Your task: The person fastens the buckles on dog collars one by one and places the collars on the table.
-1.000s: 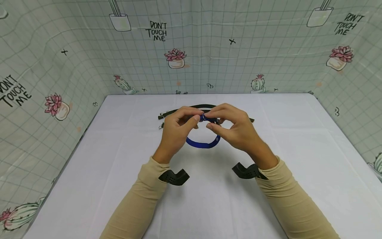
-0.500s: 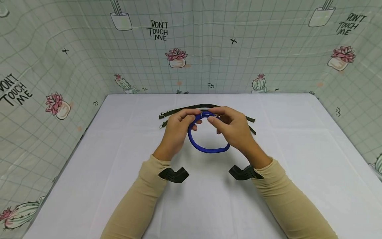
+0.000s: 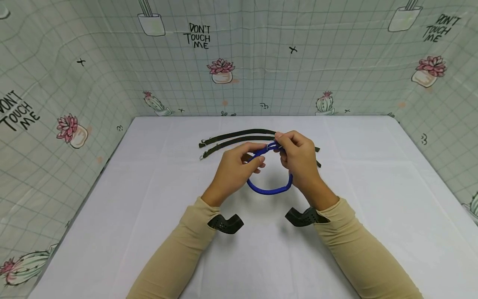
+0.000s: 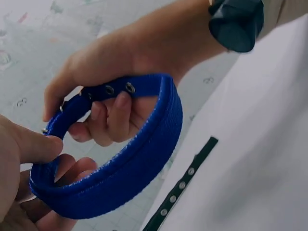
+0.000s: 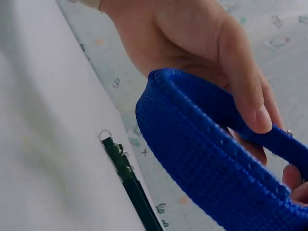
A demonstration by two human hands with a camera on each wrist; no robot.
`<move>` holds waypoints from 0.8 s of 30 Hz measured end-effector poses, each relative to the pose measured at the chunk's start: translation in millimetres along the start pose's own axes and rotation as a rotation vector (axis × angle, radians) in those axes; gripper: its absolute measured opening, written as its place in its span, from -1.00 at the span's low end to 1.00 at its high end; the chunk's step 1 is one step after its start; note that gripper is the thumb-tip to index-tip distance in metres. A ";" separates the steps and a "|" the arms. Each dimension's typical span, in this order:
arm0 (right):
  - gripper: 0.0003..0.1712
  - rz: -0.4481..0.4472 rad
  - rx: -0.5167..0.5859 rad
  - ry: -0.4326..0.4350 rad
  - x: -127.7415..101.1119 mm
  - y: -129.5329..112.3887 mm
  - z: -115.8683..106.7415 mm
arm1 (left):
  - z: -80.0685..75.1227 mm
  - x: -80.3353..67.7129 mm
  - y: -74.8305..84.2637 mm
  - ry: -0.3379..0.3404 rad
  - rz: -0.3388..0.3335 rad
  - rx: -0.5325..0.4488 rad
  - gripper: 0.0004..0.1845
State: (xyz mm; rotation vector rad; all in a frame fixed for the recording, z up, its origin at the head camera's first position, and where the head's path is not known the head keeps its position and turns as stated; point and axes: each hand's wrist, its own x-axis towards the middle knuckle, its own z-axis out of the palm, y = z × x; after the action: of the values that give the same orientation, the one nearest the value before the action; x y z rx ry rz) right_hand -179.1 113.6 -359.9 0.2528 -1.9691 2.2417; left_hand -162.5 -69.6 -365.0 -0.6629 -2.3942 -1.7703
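A blue webbing collar [image 3: 269, 192] with metal eyelets hangs as a closed loop above the table, held up by both hands. My left hand [image 3: 232, 169] pinches its upper left part between thumb and fingers. At the upper right, my right hand [image 3: 301, 157] grips the strap, its fingers curled. The left wrist view shows the eyelets [image 4: 109, 90] beside the right hand's fingers, and small metal fittings near the left thumb [image 4: 50, 148]. In the right wrist view the collar's broad outer band [image 5: 192, 159] fills the foreground, partly covering the left hand [image 5: 192, 38].
Two dark green collars lie side by side behind the hands, the farther collar [image 3: 239, 133] and the nearer collar [image 3: 228, 145], their right parts partly hidden by the right hand. They rest on a white-covered table [image 3: 168, 178]. A patterned cloth [image 3: 261, 62] rises behind and at both sides.
The blue loop has shifted right and been turned, showing wider and rounder than a second ago. My left hand has moved right; the right hand has changed its hold on the strap.
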 end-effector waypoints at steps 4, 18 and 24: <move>-0.63 0.099 -0.105 -0.034 2.2 3.0 1.2 | -2.6 1.3 -2.4 0.031 0.008 0.109 -0.78; -0.41 0.268 -0.337 -0.616 15.2 17.6 -22.6 | -40.5 -4.7 -33.6 0.153 -0.301 0.384 -0.81; -0.27 0.225 -0.356 -0.757 12.1 34.5 -13.6 | -54.0 -14.5 -44.2 0.150 -0.368 0.473 -0.79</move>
State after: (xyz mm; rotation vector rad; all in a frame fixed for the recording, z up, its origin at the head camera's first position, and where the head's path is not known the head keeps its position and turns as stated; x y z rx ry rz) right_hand -198.9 122.7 -392.3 0.9953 -2.8415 2.0235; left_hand -176.6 -134.2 -391.5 -0.0348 -2.8006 -1.2022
